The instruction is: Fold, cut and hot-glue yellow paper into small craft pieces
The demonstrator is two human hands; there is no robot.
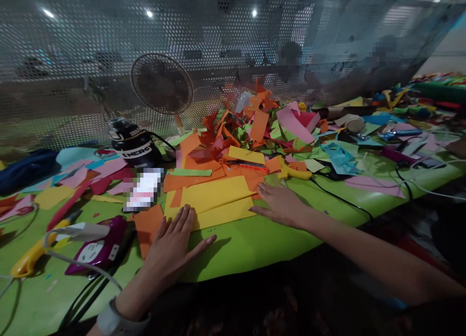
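Your left hand (pixel 173 243) lies flat, fingers together, thumb spread, nothing gripped; fingertips on the near-left part of the yellow paper (pixel 218 195). Your right hand (pixel 282 205) is spread flat at the right end, also gripping nothing. Paper sits between your hands, slightly beyond the left one, on the green table (pixel 247 243). Long axis runs left-right, right end angled a bit away from you. Farther out: yellow glue gun (pixel 293 172), black bottle (pixel 140 154), fan (pixel 162 83).
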